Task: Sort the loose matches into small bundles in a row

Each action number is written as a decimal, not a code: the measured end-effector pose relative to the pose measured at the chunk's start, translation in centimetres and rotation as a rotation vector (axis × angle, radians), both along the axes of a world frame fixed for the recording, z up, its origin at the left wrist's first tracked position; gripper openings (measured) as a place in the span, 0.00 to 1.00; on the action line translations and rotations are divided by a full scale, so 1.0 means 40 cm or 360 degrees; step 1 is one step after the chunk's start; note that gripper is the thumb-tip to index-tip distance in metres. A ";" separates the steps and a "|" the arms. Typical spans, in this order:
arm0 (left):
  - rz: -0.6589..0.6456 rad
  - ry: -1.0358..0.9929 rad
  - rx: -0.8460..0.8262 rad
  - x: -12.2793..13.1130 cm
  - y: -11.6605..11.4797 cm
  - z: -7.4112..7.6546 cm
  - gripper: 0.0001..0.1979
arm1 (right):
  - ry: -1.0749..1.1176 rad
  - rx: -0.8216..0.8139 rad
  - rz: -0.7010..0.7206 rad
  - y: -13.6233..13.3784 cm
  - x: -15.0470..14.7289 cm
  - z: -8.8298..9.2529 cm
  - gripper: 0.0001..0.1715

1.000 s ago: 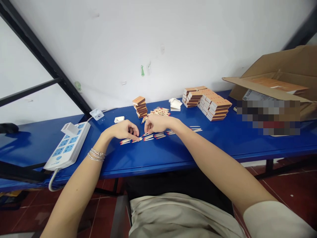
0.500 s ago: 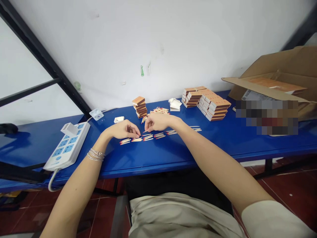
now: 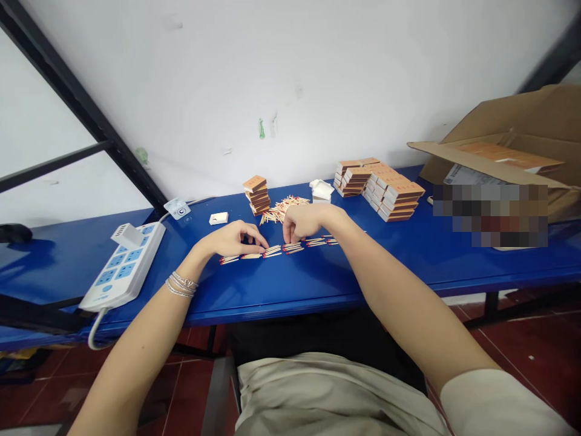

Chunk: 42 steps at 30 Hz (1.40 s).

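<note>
Small groups of red-tipped matches (image 3: 273,251) lie in a row along the blue table. Bent over the left part of the row is my left hand (image 3: 236,238), thumb and forefinger brought together at the match heads of one group; what is between them is too small to make out. My right hand (image 3: 307,220) points down with its fingertips pinched at another group of matches (image 3: 293,247), and a match there is partly hidden by the fingers. Behind the right hand lies a loose heap of matches (image 3: 284,208). An open white matchbox tray (image 3: 321,190) stands beyond it.
Matchboxes form a short stack (image 3: 256,195) behind the hands and a larger block (image 3: 381,188) at the right. A small white box (image 3: 218,218) lies at the left, near a power strip (image 3: 131,266). An open carton (image 3: 494,139) stands far right on the blue table (image 3: 272,290).
My right hand has moved right, from beside my left hand to the neighbouring match group. The left hand has shifted slightly right, to the heads of the middle group.
</note>
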<state>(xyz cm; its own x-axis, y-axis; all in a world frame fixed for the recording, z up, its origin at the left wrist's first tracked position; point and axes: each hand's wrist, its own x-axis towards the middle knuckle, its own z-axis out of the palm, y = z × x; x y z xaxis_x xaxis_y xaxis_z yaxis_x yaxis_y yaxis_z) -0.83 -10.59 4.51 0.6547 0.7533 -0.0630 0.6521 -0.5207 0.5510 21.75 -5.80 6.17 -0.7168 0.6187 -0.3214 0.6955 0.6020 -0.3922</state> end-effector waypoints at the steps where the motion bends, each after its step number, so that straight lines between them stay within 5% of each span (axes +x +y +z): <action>1: 0.0000 -0.0016 -0.0002 0.002 -0.001 -0.001 0.15 | 0.0026 -0.0017 -0.0002 0.000 0.001 0.001 0.13; 9: 0.0249 -0.0059 0.0193 -0.011 0.022 -0.022 0.15 | 0.0313 0.0554 -0.0538 0.030 -0.012 -0.042 0.07; 17: 0.0426 0.0001 0.0245 -0.027 0.040 -0.031 0.15 | 0.0326 0.0554 -0.0521 0.042 -0.019 -0.056 0.18; 33: 0.0448 -0.0058 0.0139 -0.027 0.041 -0.033 0.16 | 0.0251 0.0594 -0.0585 0.052 -0.016 -0.064 0.11; 38: 0.0446 -0.0068 0.0126 -0.027 0.041 -0.032 0.16 | 0.0221 0.0698 -0.0578 0.054 -0.026 -0.074 0.27; 42: 0.0441 -0.0069 0.0123 -0.028 0.042 -0.033 0.17 | 0.0209 0.0681 -0.0585 0.053 -0.033 -0.076 0.11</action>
